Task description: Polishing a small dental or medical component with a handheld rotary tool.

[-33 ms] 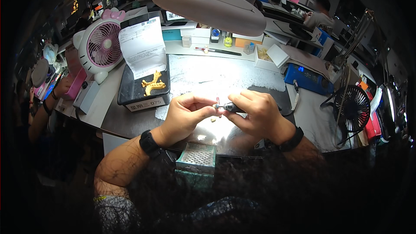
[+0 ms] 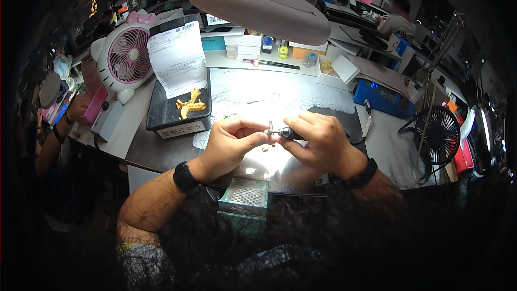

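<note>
My left hand (image 2: 235,140) pinches a small piece between thumb and fingertips; it is too small and glared to name. In my right hand (image 2: 322,139) is a rotary handpiece (image 2: 290,133), dark-bodied with a metal nose pointing left. Its thin bur meets the small piece, or nearly so, where the fingertips of both hands come together. A small yellowish lump (image 2: 264,150) rests on the bright bench surface (image 2: 237,89) just below the fingers. Left of my hands, a yellow dental model (image 2: 191,105) lies in a black tray (image 2: 153,110) with a printed sheet (image 2: 175,56) standing in it.
A lamp (image 2: 258,5) hangs over the bench. At the right stand a blue control unit (image 2: 383,100) and a black fan (image 2: 435,134); a pink-and-white fan (image 2: 129,54) is at the left. A perforated green-edged catch box (image 2: 245,193) sits at the front edge. Other people work nearby.
The lit display on the blue control unit reads differently. Both hands, the handpiece and the small piece have hardly moved.
</note>
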